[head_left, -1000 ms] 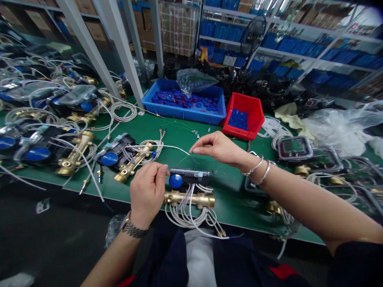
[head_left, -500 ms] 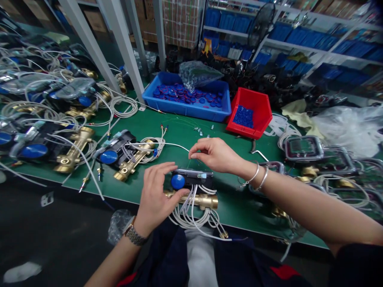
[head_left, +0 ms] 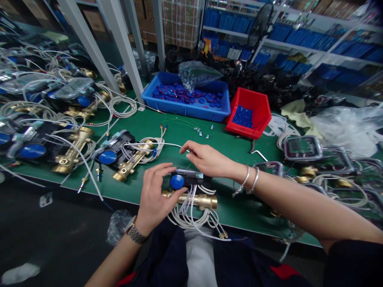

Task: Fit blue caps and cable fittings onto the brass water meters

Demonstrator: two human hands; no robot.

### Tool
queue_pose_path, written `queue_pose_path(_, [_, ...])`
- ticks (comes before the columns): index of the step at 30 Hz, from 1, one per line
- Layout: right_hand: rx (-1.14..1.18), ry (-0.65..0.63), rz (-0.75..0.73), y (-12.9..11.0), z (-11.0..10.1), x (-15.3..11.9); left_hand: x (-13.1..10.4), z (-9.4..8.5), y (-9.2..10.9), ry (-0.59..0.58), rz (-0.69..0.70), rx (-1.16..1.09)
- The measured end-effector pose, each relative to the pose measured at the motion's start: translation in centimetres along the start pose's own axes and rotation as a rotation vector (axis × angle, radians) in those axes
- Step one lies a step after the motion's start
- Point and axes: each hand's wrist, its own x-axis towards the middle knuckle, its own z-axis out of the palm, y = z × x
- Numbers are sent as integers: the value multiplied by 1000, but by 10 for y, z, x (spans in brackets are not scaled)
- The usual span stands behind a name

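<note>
Fingers (head_left: 158, 172) of the left hand (head_left: 154, 199) curve, spread wide from the thumb, around the left end of a black-cased meter (head_left: 193, 179) on the green tabletop (head_left: 236, 203). Just above it, the right hand (head_left: 206, 159) bends its fingers by a white cable (head_left: 170, 144); whether they pinch anything cannot be told.

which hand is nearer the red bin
Right. The right hand is below and left of the red bin in the picture; the left hand is farther left, beside the blue cap.
</note>
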Motion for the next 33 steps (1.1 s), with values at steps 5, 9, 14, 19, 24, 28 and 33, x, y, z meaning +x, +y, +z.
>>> queue_pose_path(5, [-27,-102,-115,-5,7,7,-6,-1,1,62,-21,-65])
queue_pose_path(9, [-85,-120,-155,-13,5,8,-1,0,5,80,-20,-112])
queue_pose_path(14, [4,-104,-101,-8,-7,0,11,-3,10,79,4,-116])
queue_pose_path(19, [213,80,7,4,-24,-23,7,-7,15,-34,-126,-503])
queue_pose_path(24, [754,155,91,-6,-23,-61,4,-9,24,-71,-216,-574])
queue_pose_path(28, [987,180,134,-14,-5,-85,8,-11,34,-40,-189,-489])
queue_pose_path(33, [1247,242,211,-15,24,-92,9,-13,46,-33,-172,-432])
